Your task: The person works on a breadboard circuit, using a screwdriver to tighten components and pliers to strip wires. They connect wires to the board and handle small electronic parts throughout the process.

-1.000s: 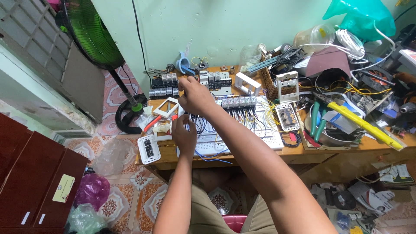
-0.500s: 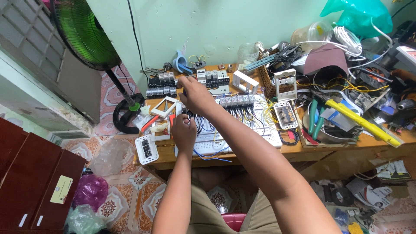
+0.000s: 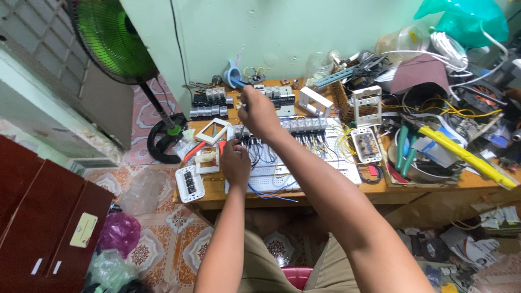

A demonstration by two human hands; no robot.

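Left hand (image 3: 235,163): your fingers curl down onto the near left corner of the white wiring board (image 3: 296,168), among the dark wires; whether they pinch a wire you cannot tell

Wiring board: it lies flat on the table (image 3: 217,199) straight ahead of you, long axis running left to right, with the row of grey breakers (image 3: 282,129) along its far edge

Right hand (image 3: 259,113): it sits farther from you, above the left end of the breaker row, fingers closed around something slim; what it is stays hidden by the knuckles

Relation: the breaker row runs rightward from your right hand, and your left hand is just nearer you, over the wires below the row

Right side: a white switch module (image 3: 365,144) lies off the board's right end, near neither hand
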